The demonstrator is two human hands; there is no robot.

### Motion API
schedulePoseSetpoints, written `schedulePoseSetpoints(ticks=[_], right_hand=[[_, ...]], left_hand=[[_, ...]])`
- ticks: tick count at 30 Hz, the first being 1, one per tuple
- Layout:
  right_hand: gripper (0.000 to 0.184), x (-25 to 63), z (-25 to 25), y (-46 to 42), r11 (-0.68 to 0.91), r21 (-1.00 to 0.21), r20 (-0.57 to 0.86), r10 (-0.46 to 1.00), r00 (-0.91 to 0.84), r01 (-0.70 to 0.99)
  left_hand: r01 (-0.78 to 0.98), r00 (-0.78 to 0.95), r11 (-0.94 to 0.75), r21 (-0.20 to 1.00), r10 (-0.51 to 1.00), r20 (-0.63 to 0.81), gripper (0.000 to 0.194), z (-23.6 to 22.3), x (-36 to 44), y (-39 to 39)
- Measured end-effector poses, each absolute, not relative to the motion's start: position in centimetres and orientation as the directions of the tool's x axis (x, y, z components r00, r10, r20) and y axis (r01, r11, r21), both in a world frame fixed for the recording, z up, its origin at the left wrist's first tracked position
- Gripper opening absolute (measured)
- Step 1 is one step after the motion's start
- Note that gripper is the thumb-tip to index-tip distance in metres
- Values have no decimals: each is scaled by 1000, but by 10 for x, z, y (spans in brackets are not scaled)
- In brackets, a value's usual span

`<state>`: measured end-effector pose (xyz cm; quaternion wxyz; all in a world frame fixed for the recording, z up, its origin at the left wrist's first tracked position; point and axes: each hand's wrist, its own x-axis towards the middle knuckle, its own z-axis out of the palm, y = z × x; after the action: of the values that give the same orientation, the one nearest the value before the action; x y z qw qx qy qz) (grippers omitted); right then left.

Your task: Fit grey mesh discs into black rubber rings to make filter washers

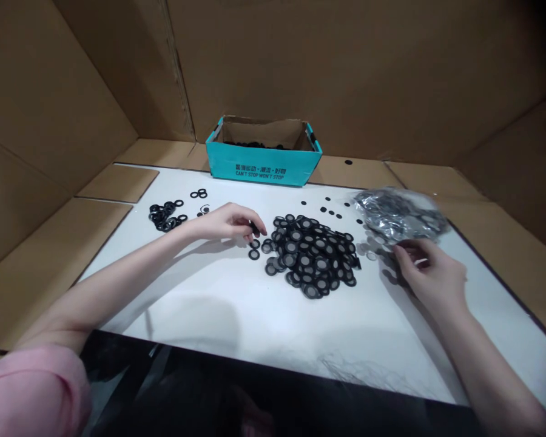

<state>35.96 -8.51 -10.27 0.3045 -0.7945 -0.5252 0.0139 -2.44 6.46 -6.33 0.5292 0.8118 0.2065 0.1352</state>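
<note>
My left hand (232, 223) is closed in a pinch at the left edge of a large pile of black rings with grey centres (316, 252). A small black piece (255, 229) shows between its thumb and forefinger. Just below those fingertips lie two black-rimmed rings (253, 255). On the other side of the pile, my right hand (430, 273) has thumb and forefinger drawn together; what they grip, if anything, I cannot make out. Beside its fingertips are a few thin, see-through discs (372, 256). A clear plastic bag (398, 212) full of greyish discs lies just beyond that hand.
A turquoise open box (264, 164) with black pieces inside stands at the back. Loose black rings (166, 215) lie at the left, and several small black discs (331, 212) are scattered behind the pile. Cardboard walls (346, 79) enclose the white table (186, 303).
</note>
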Motion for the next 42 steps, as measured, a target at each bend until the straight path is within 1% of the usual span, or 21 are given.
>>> schedulePoseSetpoints(ticks=[5,9,16,20,23,24,27,29,33,35,38,40,42], right_hand=[[26,354,-111,-84,-270,-552,328,800,503,789],[29,348,-114,-85,-241,-596,345,785,515,766],[24,325,-103,-94,-205,-662,347,769,537,721],[20,319,-100,-98,-174,-687,356,766,536,705],[18,315,-97,-102,-117,-698,377,780,501,707],[18,312,-96,-103,-91,-699,388,785,483,709],[15,294,-87,-104,13,-689,432,810,396,725],[10,275,-79,-103,106,-676,459,835,304,729],[1,228,-58,-97,306,-660,494,865,90,686],[9,208,-48,-93,389,-643,518,855,1,660],[21,188,-37,-88,550,-613,576,802,-156,567],[25,182,-34,-86,598,-598,592,778,-209,534],[26,180,-33,-83,615,-575,598,766,-236,539]], left_hand=[[134,873,-252,958,487,6,14,-65,-21,58],[81,863,-211,974,503,37,14,-64,-17,48],[-39,823,-234,971,544,164,9,-52,-16,29],[-121,798,-216,969,559,224,11,-47,-17,15],[-188,767,-191,963,584,266,14,-46,-18,3],[-210,755,-186,960,593,280,15,-45,-17,0],[-260,721,-185,948,616,318,7,-45,-15,-9],[-280,705,-185,942,626,333,8,-45,-13,-11],[-303,694,-180,936,632,346,9,-48,-11,-14],[-298,700,-181,937,626,344,9,-52,-10,-15],[-287,703,-198,937,621,346,7,-56,-11,-16],[-276,695,-222,935,625,354,6,-58,-12,-16],[-257,689,-249,934,630,357,5,-59,-13,-15]])
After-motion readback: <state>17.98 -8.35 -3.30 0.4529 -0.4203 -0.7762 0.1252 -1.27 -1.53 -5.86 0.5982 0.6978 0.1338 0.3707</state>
